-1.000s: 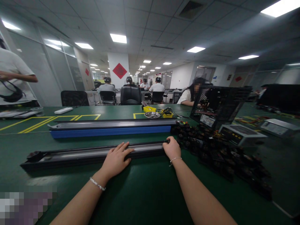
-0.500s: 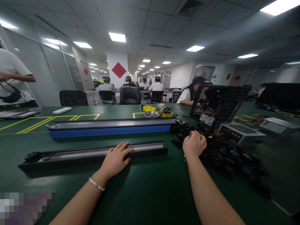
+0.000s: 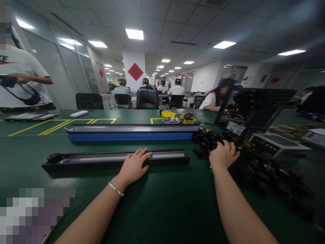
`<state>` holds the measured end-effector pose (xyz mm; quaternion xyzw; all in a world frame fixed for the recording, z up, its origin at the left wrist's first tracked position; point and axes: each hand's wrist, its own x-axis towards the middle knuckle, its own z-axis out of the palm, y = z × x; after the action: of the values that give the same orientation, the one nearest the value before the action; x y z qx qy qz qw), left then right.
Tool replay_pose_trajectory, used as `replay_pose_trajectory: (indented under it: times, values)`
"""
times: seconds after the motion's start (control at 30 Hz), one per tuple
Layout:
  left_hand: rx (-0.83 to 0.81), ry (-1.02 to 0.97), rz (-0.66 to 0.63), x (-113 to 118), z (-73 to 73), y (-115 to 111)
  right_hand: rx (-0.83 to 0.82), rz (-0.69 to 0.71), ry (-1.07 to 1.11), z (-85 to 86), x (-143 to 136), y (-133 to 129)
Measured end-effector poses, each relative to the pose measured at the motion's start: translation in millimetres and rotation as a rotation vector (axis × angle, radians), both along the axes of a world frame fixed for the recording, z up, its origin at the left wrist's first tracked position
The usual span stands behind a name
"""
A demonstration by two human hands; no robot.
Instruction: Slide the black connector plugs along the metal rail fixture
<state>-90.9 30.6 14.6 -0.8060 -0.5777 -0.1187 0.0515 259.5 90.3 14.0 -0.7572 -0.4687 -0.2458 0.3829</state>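
Observation:
My left hand (image 3: 135,166) lies with its fingers spread on the long black tray (image 3: 101,160), which has a shiny metal channel inside. Over the near edge of a heap of small black parts (image 3: 207,144) is my right hand (image 3: 223,154), its fingers apart and bent down toward the heap; no held item shows. Behind the black tray lies a second long channel with a blue front side (image 3: 129,136). More black parts (image 3: 274,179) spread to the right of my right hand.
An open computer case (image 3: 259,108) stands behind the heap, beside a power supply unit (image 3: 276,145). Yellow boxes (image 3: 168,114) and a metal dish (image 3: 171,120) are farther back. A person (image 3: 209,101) sits behind the case; another (image 3: 25,74) stands at left.
The view has turned, so most things appear farther right. My right hand has opened its fingers and shifted slightly over the black parts. My left hand remains on the black tray.

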Motion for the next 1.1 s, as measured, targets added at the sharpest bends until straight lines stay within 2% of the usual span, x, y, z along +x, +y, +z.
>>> replay_pose_trajectory:
  times: [0.17,0.27,0.37,0.47,0.6,0.7,0.83,0.97,1.1]
  values:
    - [0.001,-0.025,0.005,-1,0.4,0,-0.035,0.398,-0.182,5.1,-49,0]
    - [0.002,-0.052,0.008,-1,-0.3,2,-0.129,0.654,-0.182,2.0,-86,-5]
    - [-0.008,-0.086,0.027,-1,-0.1,4,-0.291,0.835,-0.186,-1.7,-115,-15]
    - [0.001,-0.107,0.019,-3,2.0,6,-0.445,0.863,-0.225,-2.7,-128,-22]
    - [0.076,-0.110,0.040,-13,6.7,7,-0.484,0.846,-0.253,-0.7,-128,-25]
    - [0.221,-0.122,0.198,-27,9.8,7,-0.485,0.843,-0.249,0.7,-127,-25]
    - [0.397,-0.142,0.482,-50,17.1,5,-0.477,0.836,-0.240,2.1,-127,-27]
    - [0.414,-0.202,0.739,-79,29.5,2,-0.479,0.838,-0.244,3.6,-127,-29]
    - [0.401,-0.169,0.850,-133,37.4,3,-0.459,0.846,-0.249,3.2,-126,-28]
